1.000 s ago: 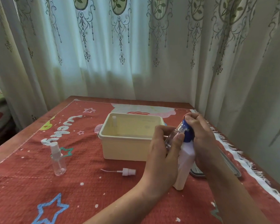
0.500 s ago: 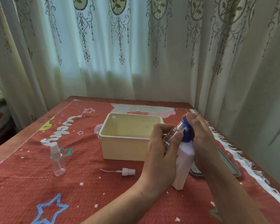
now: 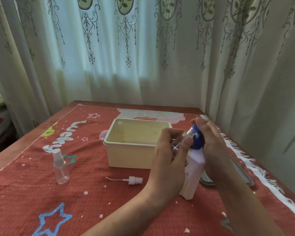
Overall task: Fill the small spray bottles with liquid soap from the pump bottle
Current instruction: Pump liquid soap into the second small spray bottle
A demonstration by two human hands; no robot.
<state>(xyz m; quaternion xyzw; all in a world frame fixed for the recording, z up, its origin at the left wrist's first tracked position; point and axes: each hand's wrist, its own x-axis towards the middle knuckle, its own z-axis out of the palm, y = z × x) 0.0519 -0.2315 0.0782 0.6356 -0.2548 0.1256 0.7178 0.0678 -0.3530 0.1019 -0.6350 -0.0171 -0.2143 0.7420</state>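
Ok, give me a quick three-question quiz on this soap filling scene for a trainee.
1. True or false: the left hand holds a clear small bottle tilted against the blue pump.
2. What lies loose on the cloth in front of the cream tub?
3. Where is the capped spray bottle: A) in the tub, B) upright on the cloth, left?

Key: 1 true; 2 a spray head; 3 B.

Backlit patterned curtains behind table
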